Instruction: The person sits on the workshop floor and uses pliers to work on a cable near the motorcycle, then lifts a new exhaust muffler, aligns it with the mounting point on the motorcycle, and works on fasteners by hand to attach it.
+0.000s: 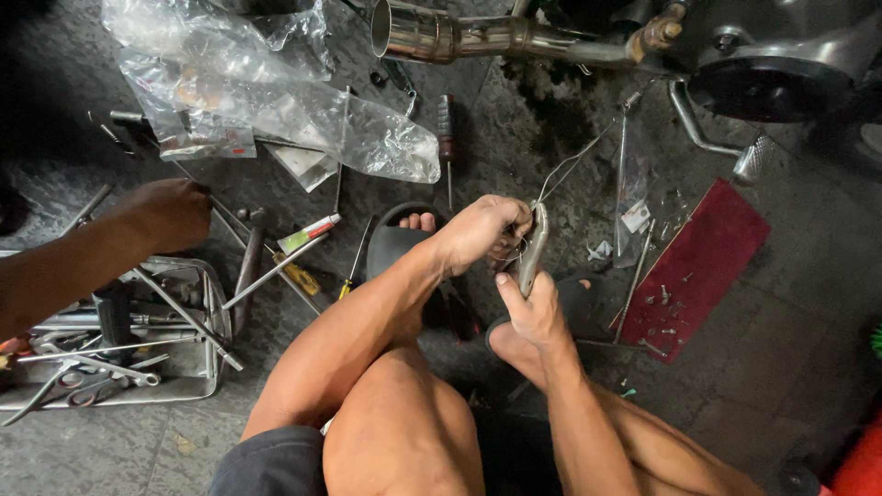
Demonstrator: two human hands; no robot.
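Knees (404, 422) fill the bottom of the view, the person squatting on a dark, oil-stained floor (790, 312) in black sandals (390, 248). Just above them both hands work on a small metal lever (533, 250), which sits upright between them, over the feet near the middle of the floor. The right hand (528, 312) grips the lever's lower end from below, thumb pressed along its side. The left hand (482, 230) is closed around the lever's top, where a thin cable (574, 165) comes out and runs up toward the silver exhaust pipe (478, 37) at the top edge.

Right of the hands lies a red mat (703, 262) with small screws scattered on it. Beside it, nearer the hands, is a little clear bag (632, 197). A footpeg bracket (726, 147) hangs under the motorcycle in the top right corner.

Toward the top left lies a big crumpled plastic bag (276, 92). Below it a screwdriver (447, 138) with a dark red handle and a second one with a yellow handle (354, 266) rest on the floor.

At the left edge another person's hand (170, 213) hovers, loosely closed, above a metal tray (184, 381) full of wrenches and long tools.
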